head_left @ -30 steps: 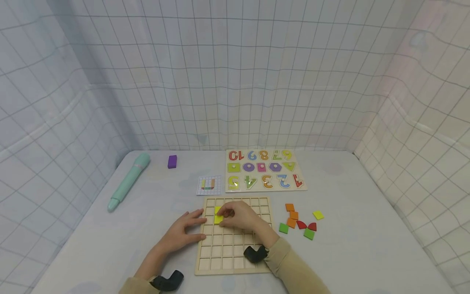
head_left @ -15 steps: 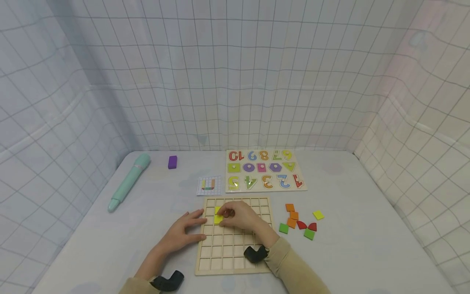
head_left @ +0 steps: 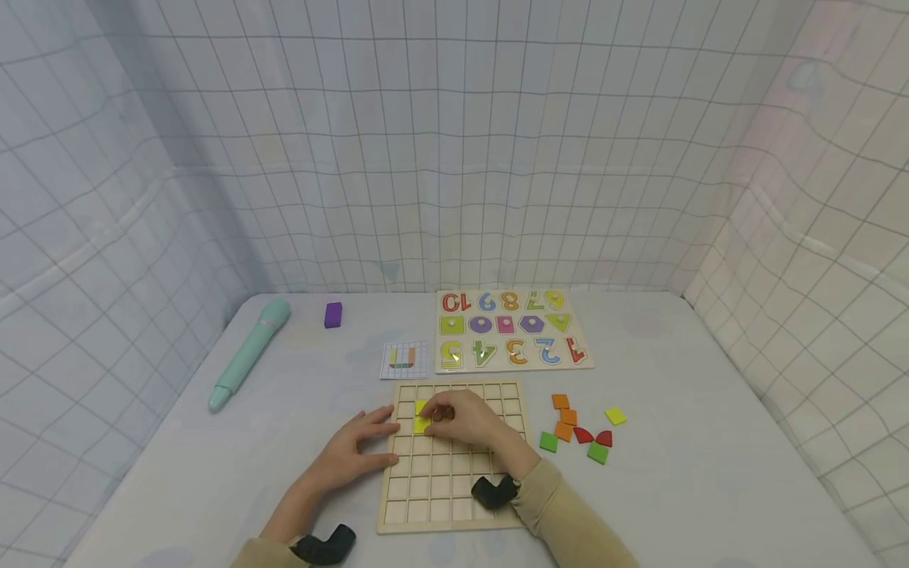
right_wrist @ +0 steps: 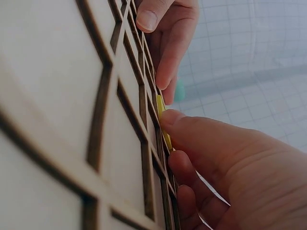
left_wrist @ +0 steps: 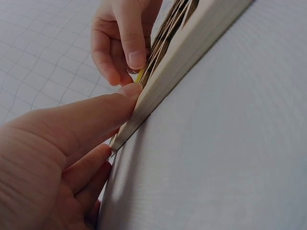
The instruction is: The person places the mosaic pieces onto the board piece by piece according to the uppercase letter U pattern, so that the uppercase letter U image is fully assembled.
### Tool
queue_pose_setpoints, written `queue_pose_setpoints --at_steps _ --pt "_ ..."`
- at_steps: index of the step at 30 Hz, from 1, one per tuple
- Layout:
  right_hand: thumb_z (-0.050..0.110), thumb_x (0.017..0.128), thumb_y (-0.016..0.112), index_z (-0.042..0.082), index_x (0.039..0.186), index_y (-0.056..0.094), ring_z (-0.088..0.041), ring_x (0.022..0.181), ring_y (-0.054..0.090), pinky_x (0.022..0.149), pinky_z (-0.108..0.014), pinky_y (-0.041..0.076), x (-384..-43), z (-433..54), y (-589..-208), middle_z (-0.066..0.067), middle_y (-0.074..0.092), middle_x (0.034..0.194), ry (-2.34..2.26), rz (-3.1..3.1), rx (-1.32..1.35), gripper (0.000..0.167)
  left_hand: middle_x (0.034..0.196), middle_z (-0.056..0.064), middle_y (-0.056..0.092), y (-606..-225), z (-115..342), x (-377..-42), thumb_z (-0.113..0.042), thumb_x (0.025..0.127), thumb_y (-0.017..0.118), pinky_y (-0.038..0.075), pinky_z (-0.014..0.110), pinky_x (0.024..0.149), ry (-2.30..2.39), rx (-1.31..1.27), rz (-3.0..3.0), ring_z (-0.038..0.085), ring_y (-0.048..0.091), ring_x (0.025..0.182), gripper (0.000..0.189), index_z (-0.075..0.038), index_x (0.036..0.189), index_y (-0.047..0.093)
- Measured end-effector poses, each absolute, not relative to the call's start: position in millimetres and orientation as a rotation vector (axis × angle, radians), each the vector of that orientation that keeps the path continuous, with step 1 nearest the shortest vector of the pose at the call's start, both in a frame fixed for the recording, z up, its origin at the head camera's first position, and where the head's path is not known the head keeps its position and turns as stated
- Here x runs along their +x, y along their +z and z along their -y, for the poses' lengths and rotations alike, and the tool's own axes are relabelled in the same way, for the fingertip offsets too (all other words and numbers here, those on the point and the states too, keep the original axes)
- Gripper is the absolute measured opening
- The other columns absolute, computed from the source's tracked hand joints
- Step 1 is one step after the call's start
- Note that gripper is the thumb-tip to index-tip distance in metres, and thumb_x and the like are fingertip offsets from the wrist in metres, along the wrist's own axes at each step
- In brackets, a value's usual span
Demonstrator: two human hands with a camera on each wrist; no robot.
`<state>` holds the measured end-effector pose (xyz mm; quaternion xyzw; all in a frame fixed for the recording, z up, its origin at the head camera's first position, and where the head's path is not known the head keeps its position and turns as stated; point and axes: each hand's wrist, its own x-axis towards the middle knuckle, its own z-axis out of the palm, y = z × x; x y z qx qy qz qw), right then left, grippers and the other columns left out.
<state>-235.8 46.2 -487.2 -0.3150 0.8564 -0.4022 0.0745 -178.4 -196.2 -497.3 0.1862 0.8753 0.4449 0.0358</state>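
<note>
A wooden grid board lies flat in front of me, with two yellow square tiles one behind the other in its left part. My right hand reaches over the board and pinches the nearer yellow tile between thumb and curled fingers. In the right wrist view the thumb presses on the yellow tile, which sits at the grid slats. Spread fingers of my left hand rest along the board's left edge. The left wrist view has that thumb on the edge.
Orange tiles, green tiles, red pieces and a yellow tile lie right of the board. Behind it are a pattern card and a number puzzle. Farther left are a purple block and a mint tube.
</note>
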Motion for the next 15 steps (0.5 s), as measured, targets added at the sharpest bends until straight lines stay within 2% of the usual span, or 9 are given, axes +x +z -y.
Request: queue_pose_setpoints --at_steps 10,15 --pt "0.025 0.078 0.078 0.018 0.095 0.071 -0.003 0.068 0.052 0.06 -0.017 0.046 -233.9 -46.9 -485.4 0.013 0.059 0.076 -1.23 -2.587 -0.933 0.019 0.143 0.013 0.043 -498.5 196.6 -178.7 -0.03 0.075 0.078 0.012 0.052 0.114 1.373 0.579 -2.691 0.036 0.03 0.135 0.049 -0.007 0.117 0.066" --pt "0.024 0.079 0.078 0.016 0.094 0.07 -0.002 0.069 0.053 0.062 -0.017 0.047 -233.7 -47.6 -484.5 0.014 0.059 0.076 -1.248 -2.573 -0.925 0.019 0.142 0.014 0.044 -498.3 197.2 -178.9 -0.029 0.075 0.078 0.013 0.051 0.114 1.369 0.613 -2.708 0.035 0.033 0.134 0.049 -0.006 0.117 0.066"
